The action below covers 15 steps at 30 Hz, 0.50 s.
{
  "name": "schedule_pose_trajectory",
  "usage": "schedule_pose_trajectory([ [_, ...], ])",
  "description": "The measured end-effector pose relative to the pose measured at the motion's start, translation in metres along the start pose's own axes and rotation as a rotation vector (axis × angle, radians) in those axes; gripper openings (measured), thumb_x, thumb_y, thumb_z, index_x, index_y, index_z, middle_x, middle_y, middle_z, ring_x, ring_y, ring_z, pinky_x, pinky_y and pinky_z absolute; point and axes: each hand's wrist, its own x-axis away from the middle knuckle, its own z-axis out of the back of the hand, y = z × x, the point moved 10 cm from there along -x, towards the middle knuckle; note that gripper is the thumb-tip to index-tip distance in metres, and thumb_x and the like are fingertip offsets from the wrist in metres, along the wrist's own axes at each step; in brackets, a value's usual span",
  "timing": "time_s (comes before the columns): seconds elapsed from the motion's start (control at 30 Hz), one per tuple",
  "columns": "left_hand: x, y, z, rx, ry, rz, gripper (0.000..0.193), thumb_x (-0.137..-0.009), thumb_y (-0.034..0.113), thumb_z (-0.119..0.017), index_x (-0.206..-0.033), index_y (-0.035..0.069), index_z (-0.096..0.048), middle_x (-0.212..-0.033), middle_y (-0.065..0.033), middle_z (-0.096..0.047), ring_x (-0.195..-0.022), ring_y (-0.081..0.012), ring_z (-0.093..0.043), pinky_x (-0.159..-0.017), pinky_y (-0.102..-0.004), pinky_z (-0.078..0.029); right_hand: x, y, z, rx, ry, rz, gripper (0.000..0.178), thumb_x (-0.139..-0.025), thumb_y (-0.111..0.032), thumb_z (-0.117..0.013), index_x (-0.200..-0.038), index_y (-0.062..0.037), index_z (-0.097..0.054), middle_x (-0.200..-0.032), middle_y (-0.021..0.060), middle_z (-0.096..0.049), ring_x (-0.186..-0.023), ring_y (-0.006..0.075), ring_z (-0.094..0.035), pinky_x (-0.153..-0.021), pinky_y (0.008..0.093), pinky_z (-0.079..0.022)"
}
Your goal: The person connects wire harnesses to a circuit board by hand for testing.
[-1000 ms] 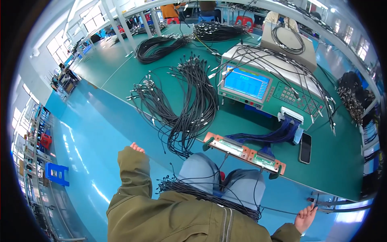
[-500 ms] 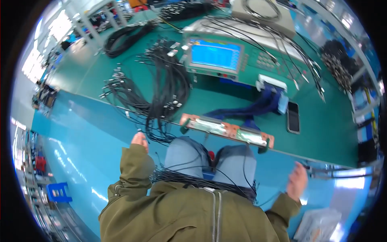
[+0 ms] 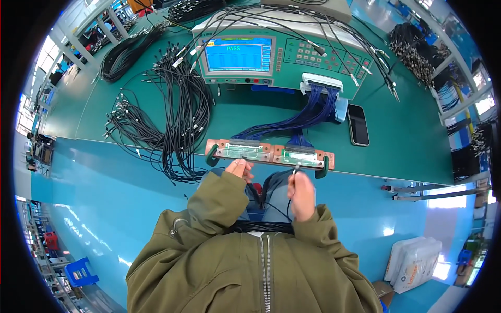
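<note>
At the front edge of the bench sits a copper-coloured test fixture (image 3: 267, 153) with two green circuit-board sockets and a dark green clamp at each end. My left hand (image 3: 238, 170) is closed in a pinch at the left socket, on a small dark cable connector (image 3: 243, 157) mostly covered by the fingertips. Just below the right socket, my right hand (image 3: 302, 194) pinches a black cable by its plug (image 3: 297, 167); the cable hangs from the fingers toward my lap. More black cables (image 3: 263, 227) lie across my thighs.
A tester (image 3: 240, 55) with a lit blue screen stands behind; a dark blue wire harness (image 3: 292, 122) links it to the fixture. Bundled black cables (image 3: 180, 104) drape over the bench edge at left. A phone (image 3: 358, 125) lies at right. Loose cables (image 3: 386, 78) hang over the tester.
Both hands came inward from wide apart to the fixture, the left to its left socket, the right to its right socket. Cable ends are now pinched there. The view has also shifted.
</note>
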Motion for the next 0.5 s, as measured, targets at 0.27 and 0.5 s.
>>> schedule_pose_trajectory([
  [0.27, 0.020, -0.002, -0.003, -0.452, -0.075, -0.373, 0.022, -0.086, 0.021, -0.043, -0.070, 0.006, -0.046, -0.062, -0.0040, -0.043, -0.044, -0.0080, -0.034, -0.038, -0.0196, -0.026, -0.004, 0.008, 0.015, 0.042, 0.112, -0.052, 0.021, -0.088, -0.019, -0.040, -0.075, -0.0038, -0.048, -0.053, -0.0019, -0.035, -0.045, 0.0049, -0.028, -0.040, 0.0182, -0.026],
  [0.5, 0.023, -0.039, -0.001, 0.115, -0.081, 0.116, 0.023, -0.086, 0.021, -0.043, -0.073, 0.004, -0.050, -0.061, -0.0044, -0.043, -0.042, -0.0085, -0.034, -0.037, -0.0207, -0.029, -0.009, 0.009, 0.019, 0.006, 0.090, -0.055, 0.021, -0.088, -0.018, -0.040, -0.075, -0.0037, -0.048, -0.054, -0.0020, -0.035, -0.046, 0.0042, -0.027, -0.039, 0.0176, -0.025],
])
